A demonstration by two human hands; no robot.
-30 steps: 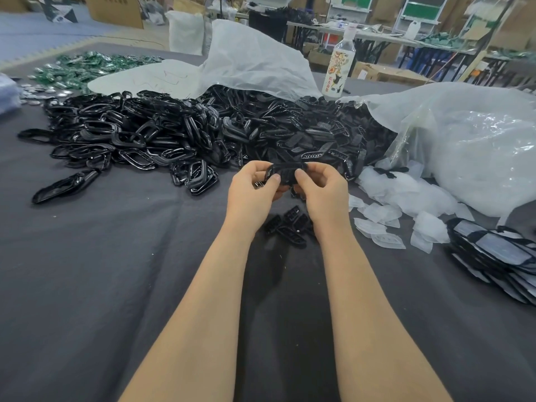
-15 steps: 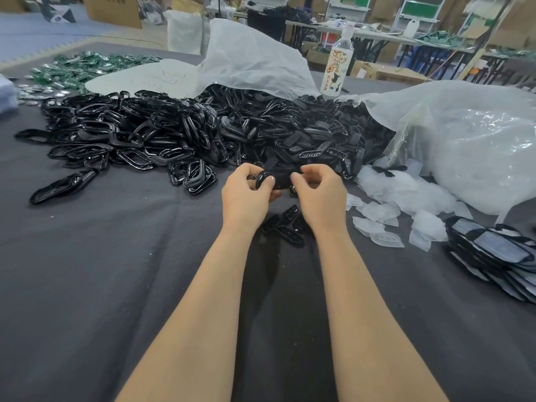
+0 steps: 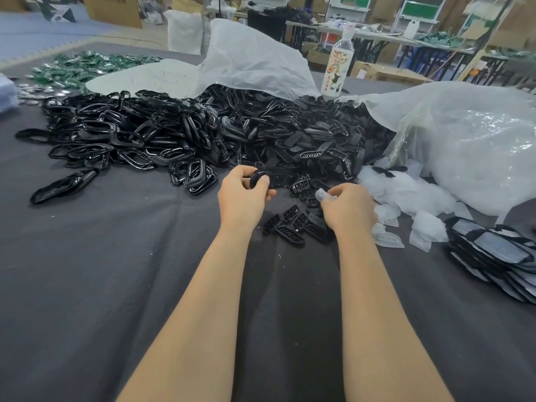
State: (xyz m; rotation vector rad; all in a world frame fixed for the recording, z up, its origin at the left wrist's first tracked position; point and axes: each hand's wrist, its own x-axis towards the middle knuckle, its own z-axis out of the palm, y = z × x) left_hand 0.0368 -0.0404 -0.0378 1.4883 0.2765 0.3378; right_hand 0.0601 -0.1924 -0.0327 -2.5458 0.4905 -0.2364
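Our hands, joined on one part half a second ago, now sit apart at frame centre. Our left hand curls its fingers round the black plastic part, just in front of the black pile. Right of it, our right hand pinches a clear film piece above small black pieces on the grey cloth.

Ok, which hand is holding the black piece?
The left hand: its fingers curl round the black piece. The right hand pinches only a clear scrap.
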